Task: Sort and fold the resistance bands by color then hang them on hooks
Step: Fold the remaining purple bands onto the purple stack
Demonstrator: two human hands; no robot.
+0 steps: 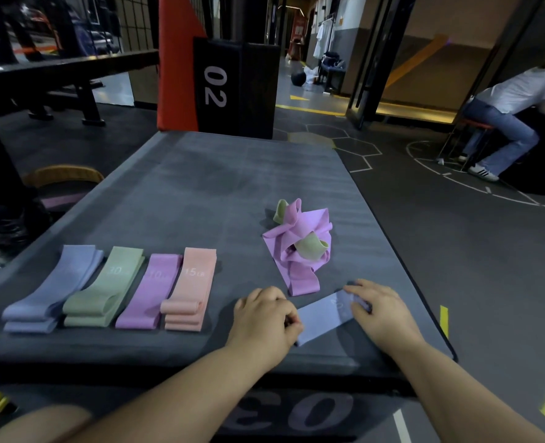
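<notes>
Step in hand: folding, judged from the layout. One blue band is stretched flat between the two hands, lower centre-right of the frame.
Left hand: clenched on the band's left end, fingers curled in and pinching it at the knuckles.
Right hand: grasping the band's right end, with bent fingers lying over it. The thumb is hidden.
Blue band, position: resting on the grey mat, just below the tangled heap and apart from it.
Sorted row, lower left of frame: blue pile, green pile, purple pile, pink pile. They lie side by side, each a folded stack.
Tangled heap: purple bands knotted up with green ones, right of centre and not yet sorted.
Hooks: none in view.
Progress: sorting looks mostly done. The heap remains to be worked through, and hanging has not begun.
Next move calls for: bringing one end of the blue band over onto the other with the edges aligned. The fold then has to be carried leftward past three piles to the far end of the row.
Caution: the band is thin and elastic, so a loose fold may spring open on release.
</notes>
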